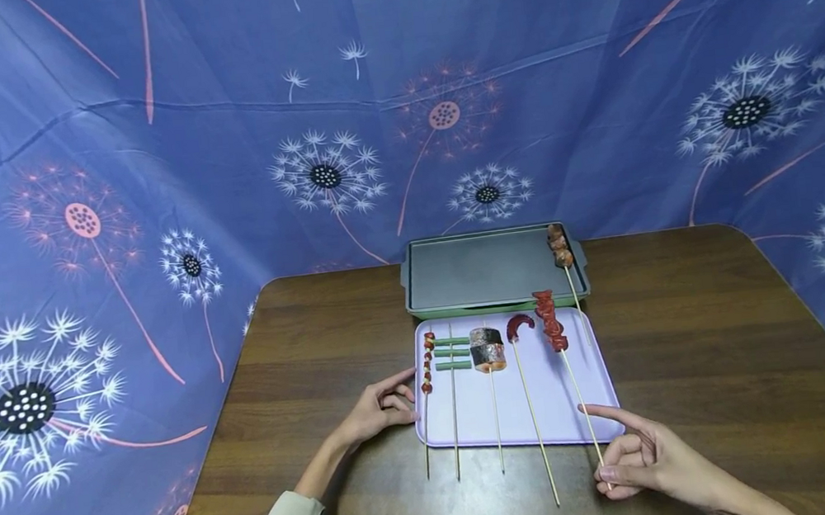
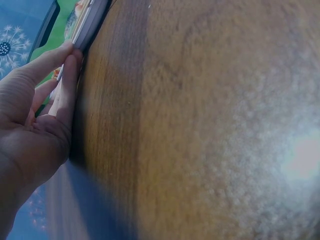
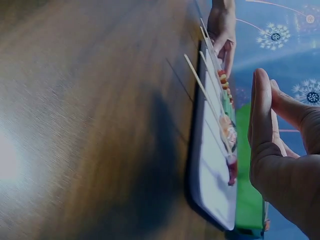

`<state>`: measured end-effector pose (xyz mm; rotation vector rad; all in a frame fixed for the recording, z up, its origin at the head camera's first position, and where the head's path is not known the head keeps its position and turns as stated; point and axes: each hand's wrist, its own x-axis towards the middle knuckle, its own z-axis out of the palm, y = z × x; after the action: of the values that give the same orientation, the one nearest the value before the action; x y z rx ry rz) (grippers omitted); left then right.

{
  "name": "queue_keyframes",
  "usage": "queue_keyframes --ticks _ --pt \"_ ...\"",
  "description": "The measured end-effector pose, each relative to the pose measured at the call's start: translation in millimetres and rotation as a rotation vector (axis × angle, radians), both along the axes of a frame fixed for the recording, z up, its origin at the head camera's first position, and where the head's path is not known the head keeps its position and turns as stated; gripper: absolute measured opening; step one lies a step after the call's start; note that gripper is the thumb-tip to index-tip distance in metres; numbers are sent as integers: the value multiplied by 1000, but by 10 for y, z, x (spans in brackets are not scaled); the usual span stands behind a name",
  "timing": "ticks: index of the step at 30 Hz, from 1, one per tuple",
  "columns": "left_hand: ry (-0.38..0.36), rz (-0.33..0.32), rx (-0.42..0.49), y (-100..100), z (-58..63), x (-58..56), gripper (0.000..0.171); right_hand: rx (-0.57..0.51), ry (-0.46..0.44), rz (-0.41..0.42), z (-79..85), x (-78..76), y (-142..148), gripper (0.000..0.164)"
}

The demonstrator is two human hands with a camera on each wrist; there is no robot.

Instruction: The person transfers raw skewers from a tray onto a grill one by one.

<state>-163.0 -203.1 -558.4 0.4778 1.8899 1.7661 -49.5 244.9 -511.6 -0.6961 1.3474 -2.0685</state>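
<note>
My right hand (image 1: 644,459) pinches the lower stick of a red meat skewer (image 1: 551,323) between thumb and fingers, the index finger reaching toward the stick. The folded red meat overlaps the top right of a lilac tray (image 1: 408,439). At the tray's left edge, my left hand (image 1: 378,410) holds the rim between thumb and fingers. Lying on the tray, left to right, are a thin red-and-yellow skewer (image 1: 426,364), a green bean skewer (image 1: 452,353), a fish chunk skewer (image 1: 488,351) and a curled dark red skewer (image 1: 516,328), their sticks jutting over the front edge.
Behind the tray stands a dark rectangular griddle pan (image 1: 481,272) with a green side. A browned meat skewer (image 1: 559,245) lies at its right end, its stick pointing toward the tray. The brown wooden table (image 1: 719,344) backs onto a blue dandelion-print cloth (image 1: 577,109).
</note>
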Motion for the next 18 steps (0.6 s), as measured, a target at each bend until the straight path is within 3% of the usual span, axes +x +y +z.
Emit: queue_keyframes --ticks 8,18 --pt "2 0 -4 -2 -3 -5 79 -26 3 -6 143 -227 7 77" --pt "-16 0 8 -5 32 -2 78 47 0 -36 321 -502 5 74"
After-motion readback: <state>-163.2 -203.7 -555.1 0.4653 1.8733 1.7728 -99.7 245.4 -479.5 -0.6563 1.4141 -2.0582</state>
